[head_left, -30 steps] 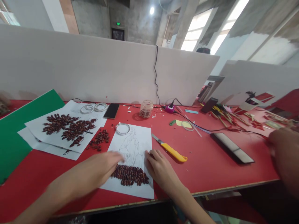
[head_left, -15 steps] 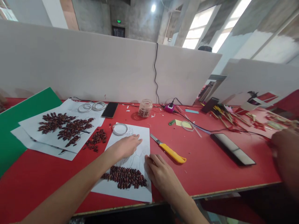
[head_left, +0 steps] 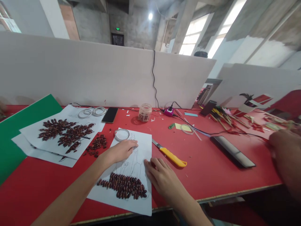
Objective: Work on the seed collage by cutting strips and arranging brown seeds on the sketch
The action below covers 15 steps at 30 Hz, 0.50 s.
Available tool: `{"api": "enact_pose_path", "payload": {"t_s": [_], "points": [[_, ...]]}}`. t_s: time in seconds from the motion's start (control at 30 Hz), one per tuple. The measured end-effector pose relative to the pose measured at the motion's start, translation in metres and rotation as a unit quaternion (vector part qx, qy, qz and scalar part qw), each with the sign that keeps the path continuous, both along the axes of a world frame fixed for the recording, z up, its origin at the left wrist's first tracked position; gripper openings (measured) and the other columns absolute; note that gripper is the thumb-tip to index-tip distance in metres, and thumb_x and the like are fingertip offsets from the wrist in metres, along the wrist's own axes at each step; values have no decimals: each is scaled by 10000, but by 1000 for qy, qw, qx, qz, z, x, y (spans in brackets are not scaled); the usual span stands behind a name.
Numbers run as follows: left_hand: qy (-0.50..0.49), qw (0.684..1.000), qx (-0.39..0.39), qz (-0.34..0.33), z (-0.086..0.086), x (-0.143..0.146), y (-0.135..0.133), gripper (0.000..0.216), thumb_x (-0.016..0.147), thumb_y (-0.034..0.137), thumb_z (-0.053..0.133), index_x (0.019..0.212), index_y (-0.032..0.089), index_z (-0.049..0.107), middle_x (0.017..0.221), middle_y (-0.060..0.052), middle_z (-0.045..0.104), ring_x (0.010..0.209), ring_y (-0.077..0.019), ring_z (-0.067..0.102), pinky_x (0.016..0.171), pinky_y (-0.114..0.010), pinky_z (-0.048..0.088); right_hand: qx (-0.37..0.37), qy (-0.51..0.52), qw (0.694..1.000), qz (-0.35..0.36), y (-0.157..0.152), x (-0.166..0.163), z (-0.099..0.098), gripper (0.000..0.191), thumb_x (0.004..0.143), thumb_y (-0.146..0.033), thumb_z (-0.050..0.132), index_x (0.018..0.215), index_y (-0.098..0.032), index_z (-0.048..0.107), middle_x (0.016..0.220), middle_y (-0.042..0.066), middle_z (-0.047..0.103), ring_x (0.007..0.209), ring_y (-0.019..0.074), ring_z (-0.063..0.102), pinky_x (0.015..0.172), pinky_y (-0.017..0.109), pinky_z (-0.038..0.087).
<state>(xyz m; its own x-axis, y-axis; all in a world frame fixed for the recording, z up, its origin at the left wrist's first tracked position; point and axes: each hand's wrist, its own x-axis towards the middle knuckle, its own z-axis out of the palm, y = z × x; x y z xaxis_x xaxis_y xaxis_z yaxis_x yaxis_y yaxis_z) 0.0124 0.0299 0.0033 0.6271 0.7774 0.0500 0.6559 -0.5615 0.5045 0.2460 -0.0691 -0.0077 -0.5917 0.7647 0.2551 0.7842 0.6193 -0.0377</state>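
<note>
A white sheet of paper [head_left: 141, 205] with a pencil drawing lies before me, its lower part covered by rows of dark red-brown beans [head_left: 128, 186]. My left hand [head_left: 121, 150] rests palm down on the sheet's upper half, fingers stretched to the right, holding nothing visible. At the paper's right edge lies my right hand [head_left: 162, 174], its fingers slightly bent and apart, touching the border. A clear ring-shaped coil [head_left: 122, 134] sits on the top left corner. Loose beans [head_left: 100, 142] are heaped just left of the sheet. Beyond my right hand is a yellow utility knife [head_left: 174, 157], blade exposed.
Bean-covered drawings [head_left: 68, 157] lie at left on a green board [head_left: 14, 138]. A phone [head_left: 110, 115], a glass jar [head_left: 145, 113] and a purple power adapter [head_left: 168, 111] stand farther back. A long dark case [head_left: 232, 152] is at right, near another person's hand [head_left: 282, 144].
The paper with its beans has slid slightly toward me. My left hand has drawn back a little to the left, and the camera view has tilted up slightly.
</note>
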Motion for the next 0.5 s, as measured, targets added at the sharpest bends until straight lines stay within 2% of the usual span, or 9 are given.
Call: {"api": "enact_pose_path", "payload": {"t_s": [0.17, 0.23, 0.3, 0.4, 0.5], "points": [[-15, 1000, 3, -12, 2, 0, -2, 415, 907, 43, 474, 1253, 126, 689, 1425, -133, 607, 1357, -241, 544, 1172, -369, 389, -27, 39, 998, 38, -4, 13, 8, 301, 1024, -175, 446, 1253, -172, 642, 1071, 129, 671, 945, 247, 634, 805, 375, 564], [-42, 999, -23, -23, 5, -11, -1, 357, 925, 95, 502, 1205, 160, 714, 1352, -100, 669, 1283, -235, 606, 1116, -348, 448, -56, 71, 995, 41, -2, 20, 12, 250, 1034, -175, 433, 1113, -200, 670, 1013, 93, 682, 902, 218, 653, 791, 343, 561], [-84, 995, -45, -9, 10, -26, -1, 292, 959, 184, 518, 1161, 193, 729, 1238, -60, 732, 1156, -216, 676, 1011, -315, 518, -63, 100, 993, 11, 4, 25, 20, 248, 1043, -186, 426, 935, -202, 649, 891, 58, 670, 797, 190, 654, 724, 310, 548], [-99, 995, -13, 20, 14, -47, 1, 273, 976, 264, 538, 1176, 208, 714, 1223, -48, 731, 1128, -210, 677, 983, -315, 523, -9, 148, 987, -55, 13, 27, 34, 324, 1045, -259, 456, 740, -209, 553, 731, 26, 606, 640, 167, 604, 586, 280, 487], [-39, 998, 41, -30, 11, -51, 3, 317, 999, 265, 518, 1273, 224, 672, 1393, -61, 639, 1291, -222, 585, 1090, -352, 450, 30, 235, 969, -64, 2, 36, 36, 320, 1040, -284, 482, 740, -214, 567, 708, 20, 604, 627, 162, 603, 574, 273, 481]]}}
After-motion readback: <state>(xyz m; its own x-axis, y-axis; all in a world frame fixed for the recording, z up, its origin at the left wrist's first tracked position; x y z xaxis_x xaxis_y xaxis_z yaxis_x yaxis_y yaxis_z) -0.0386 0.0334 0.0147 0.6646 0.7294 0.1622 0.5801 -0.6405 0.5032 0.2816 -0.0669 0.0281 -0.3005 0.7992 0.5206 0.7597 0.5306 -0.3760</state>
